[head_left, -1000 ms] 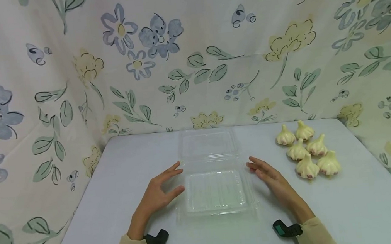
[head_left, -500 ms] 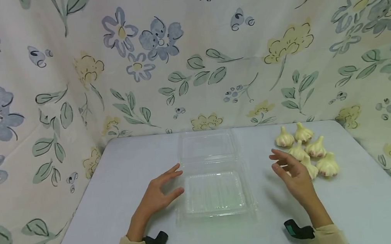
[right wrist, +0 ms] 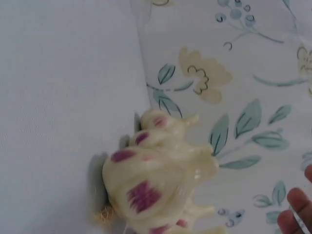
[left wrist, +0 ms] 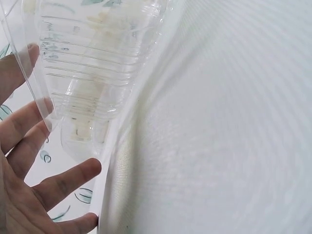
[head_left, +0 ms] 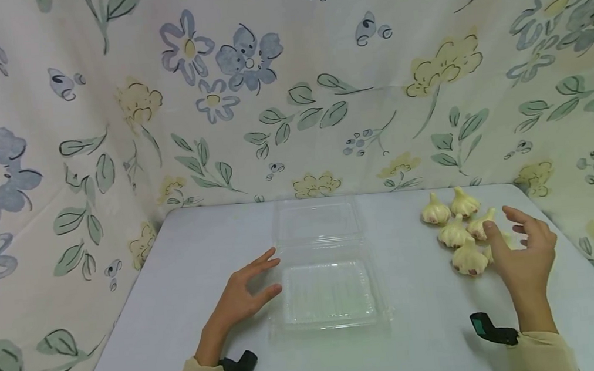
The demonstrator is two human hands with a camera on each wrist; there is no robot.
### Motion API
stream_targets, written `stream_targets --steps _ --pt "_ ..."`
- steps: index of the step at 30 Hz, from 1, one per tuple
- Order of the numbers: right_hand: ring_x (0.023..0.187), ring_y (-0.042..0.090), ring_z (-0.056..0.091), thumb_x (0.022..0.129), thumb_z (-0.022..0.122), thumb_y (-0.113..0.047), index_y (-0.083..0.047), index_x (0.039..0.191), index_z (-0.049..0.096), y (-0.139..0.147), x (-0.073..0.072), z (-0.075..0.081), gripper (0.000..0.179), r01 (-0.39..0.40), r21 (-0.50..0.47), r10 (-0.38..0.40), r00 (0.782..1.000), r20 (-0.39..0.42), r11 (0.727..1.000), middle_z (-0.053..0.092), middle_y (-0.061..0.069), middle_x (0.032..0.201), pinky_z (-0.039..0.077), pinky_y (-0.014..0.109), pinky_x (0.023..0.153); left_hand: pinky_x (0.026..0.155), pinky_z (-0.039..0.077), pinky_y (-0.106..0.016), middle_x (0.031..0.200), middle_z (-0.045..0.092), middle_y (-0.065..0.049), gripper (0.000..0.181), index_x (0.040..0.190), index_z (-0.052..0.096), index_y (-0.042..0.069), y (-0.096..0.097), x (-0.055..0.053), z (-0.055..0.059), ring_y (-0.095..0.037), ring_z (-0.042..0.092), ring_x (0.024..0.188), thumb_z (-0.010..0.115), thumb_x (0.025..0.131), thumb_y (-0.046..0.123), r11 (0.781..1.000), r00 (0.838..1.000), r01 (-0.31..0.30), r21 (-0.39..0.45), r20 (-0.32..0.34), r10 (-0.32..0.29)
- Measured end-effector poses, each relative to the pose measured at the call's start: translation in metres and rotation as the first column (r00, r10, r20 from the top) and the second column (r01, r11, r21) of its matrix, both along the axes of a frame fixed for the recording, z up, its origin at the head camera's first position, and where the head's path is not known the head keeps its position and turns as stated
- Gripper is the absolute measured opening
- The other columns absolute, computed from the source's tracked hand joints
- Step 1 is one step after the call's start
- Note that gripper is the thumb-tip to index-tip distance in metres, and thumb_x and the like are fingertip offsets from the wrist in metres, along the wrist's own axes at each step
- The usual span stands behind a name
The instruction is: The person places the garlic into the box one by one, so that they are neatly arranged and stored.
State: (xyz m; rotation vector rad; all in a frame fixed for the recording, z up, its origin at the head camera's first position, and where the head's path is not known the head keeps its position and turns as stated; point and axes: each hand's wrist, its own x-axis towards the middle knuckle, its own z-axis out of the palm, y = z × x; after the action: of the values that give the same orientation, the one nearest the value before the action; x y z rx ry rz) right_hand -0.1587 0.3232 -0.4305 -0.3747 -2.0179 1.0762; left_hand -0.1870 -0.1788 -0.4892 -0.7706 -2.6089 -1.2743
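Observation:
An opened clear plastic clamshell box (head_left: 327, 292) lies on the white table, its lid (head_left: 317, 222) folded back toward the cloth. Beside its left edge is my left hand (head_left: 243, 293), fingers apart; in the left wrist view the fingertips (left wrist: 44, 105) are right at the clear plastic. Several garlic bulbs (head_left: 469, 257) with purple patches sit in a cluster at the back right. My right hand (head_left: 527, 254) is over the right side of that cluster, fingers spread and bent, partly hiding one bulb. In the right wrist view the nearest garlic (right wrist: 146, 183) shows large, with fingertips (right wrist: 297, 197) at the right edge.
A floral cloth (head_left: 278, 93) hangs behind the table and along both sides. The white table (head_left: 422, 339) has its back edge just beyond the box lid. Dark wrist cameras (head_left: 238, 364) stick out inward from both sleeves.
My right hand has left the right side of the box and moved right to the garlic cluster. The left hand and the box have stayed in place.

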Motion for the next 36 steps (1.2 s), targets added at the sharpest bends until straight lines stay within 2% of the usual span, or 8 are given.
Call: stream_targets --steps 3,7,13,17,20,23,29,36 --pt "0.105 -0.012 0.031 0.092 0.074 -0.025 -0.014 0.138 0.063 0.017 0.002 -0.004 0.049 0.069 -0.055 -0.062 0.991 0.12 0.996 0.045 -0.034 0.114 0.022 0.024 0.092 0.115 0.042 -0.057 0.158 0.048 0.008 0.054 0.139 0.065 0.015 0.001 -0.001 -0.001 -0.023 0.047 0.146 0.078 0.09 0.033 1.0 1.0 0.006 0.006 -0.003 -0.006" --pt "0.107 -0.013 0.025 0.094 0.07 -0.035 -0.023 0.148 0.054 0.038 0.009 -0.014 0.058 0.131 -0.157 -0.083 0.955 0.283 0.979 0.047 -0.024 0.133 0.022 0.027 0.096 0.115 0.042 -0.057 0.157 0.048 0.009 0.053 0.139 0.065 0.015 0.002 -0.001 -0.004 -0.023 0.047 0.146 0.078 0.091 0.033 1.0 1.0 0.011 0.012 0.005 -0.011" --pt "0.11 -0.013 0.025 0.094 0.069 -0.041 -0.027 0.154 0.047 0.059 0.018 -0.03 0.065 0.184 -0.218 -0.082 0.91 0.407 0.958 0.044 -0.009 0.153 0.028 0.028 0.094 0.114 0.042 -0.059 0.158 0.048 0.009 0.054 0.14 0.064 0.016 0.005 0.0 -0.006 -0.023 0.047 0.146 0.077 0.091 0.036 1.0 1.0 0.019 0.0 0.02 -0.019" --pt "0.118 -0.005 0.032 0.095 0.068 -0.041 -0.022 0.156 0.043 0.065 0.017 -0.034 0.068 0.166 -0.206 -0.061 0.897 0.438 0.964 0.042 0.003 0.16 0.029 0.036 0.103 0.115 0.041 -0.058 0.158 0.048 0.01 0.055 0.14 0.064 0.016 0.005 0.001 -0.005 -0.022 0.046 0.147 0.077 0.091 0.036 1.0 0.999 0.012 0.002 0.03 -0.012" --pt "0.133 0.015 0.037 0.096 0.066 -0.041 -0.02 0.158 0.039 0.068 0.014 -0.037 0.071 0.151 -0.195 -0.04 0.876 0.481 0.969 0.036 0.008 0.165 0.029 0.041 0.105 0.116 0.04 -0.057 0.158 0.048 0.01 0.055 0.14 0.064 0.016 0.005 0.002 -0.004 -0.022 0.046 0.147 0.077 0.091 0.036 1.0 0.999 0.007 -0.001 0.037 -0.007" --pt "0.145 0.034 0.029 0.097 0.063 -0.044 -0.019 0.161 0.033 0.07 0.012 -0.04 0.074 0.122 -0.187 -0.002 0.842 0.539 0.975 0.03 0.013 0.167 0.031 0.045 0.1 0.116 0.041 -0.058 0.158 0.047 0.009 0.054 0.14 0.064 0.015 0.004 0.002 -0.003 -0.023 0.046 0.147 0.077 0.091 0.036 1.0 1.0 0.006 -0.014 0.027 -0.005" --pt "0.149 0.044 0.028 0.098 0.059 -0.049 -0.015 0.163 0.026 0.074 0.01 -0.045 0.08 0.046 -0.191 0.083 0.784 0.615 0.98 0.024 0.018 0.168 0.037 0.052 0.1 0.115 0.041 -0.059 0.159 0.047 0.007 0.053 0.14 0.063 0.015 0.002 0.001 -0.001 -0.025 0.046 0.147 0.076 0.092 0.033 1.0 1.0 0.015 -0.014 0.001 -0.015" --pt "0.154 0.048 0.019 0.098 0.055 -0.056 -0.014 0.163 0.02 0.074 0.006 -0.045 0.085 -0.012 -0.222 0.157 0.746 0.647 0.975 0.019 0.02 0.169 0.031 0.07 0.113 0.115 0.041 -0.06 0.16 0.046 0.007 0.055 0.142 0.062 0.016 0.0 0.001 0.0 -0.026 0.045 0.147 0.076 0.092 0.033 1.0 1.0 0.019 -0.025 -0.001 -0.019"
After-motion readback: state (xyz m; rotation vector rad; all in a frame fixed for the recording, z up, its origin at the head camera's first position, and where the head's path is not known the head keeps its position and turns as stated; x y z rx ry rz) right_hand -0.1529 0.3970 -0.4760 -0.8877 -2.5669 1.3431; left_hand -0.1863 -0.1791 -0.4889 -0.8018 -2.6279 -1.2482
